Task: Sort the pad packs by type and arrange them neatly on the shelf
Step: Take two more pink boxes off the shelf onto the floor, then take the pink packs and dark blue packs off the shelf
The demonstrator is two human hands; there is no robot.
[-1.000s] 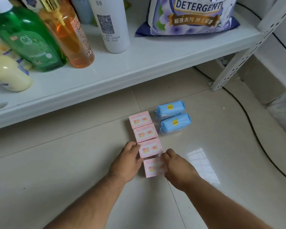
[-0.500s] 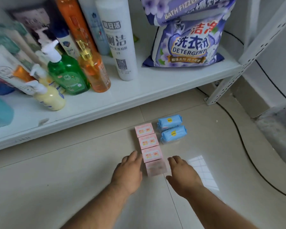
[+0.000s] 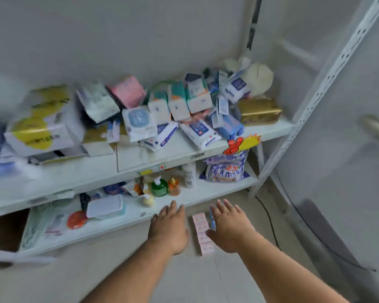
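A small shop or stockroom is suggested: white slotted-metal shelving [image 3: 315,95] is stacked with packaged toiletries [image 3: 173,110], and a starburst price tag [image 3: 244,143] is stuck on.

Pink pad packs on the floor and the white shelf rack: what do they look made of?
Small pink pad packs: probably thin soft plastic film or coated paper, matte; flat pastel faces with printed labels, but blur leaves it open. White shelf rack: looks like painted metal, semi-gloss; its slotted angle upright has rows of punched holes.

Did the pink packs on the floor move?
No. The pink packs lie in the same row along the same floor tile seam, beside the blue packs; only the camera tilted up.
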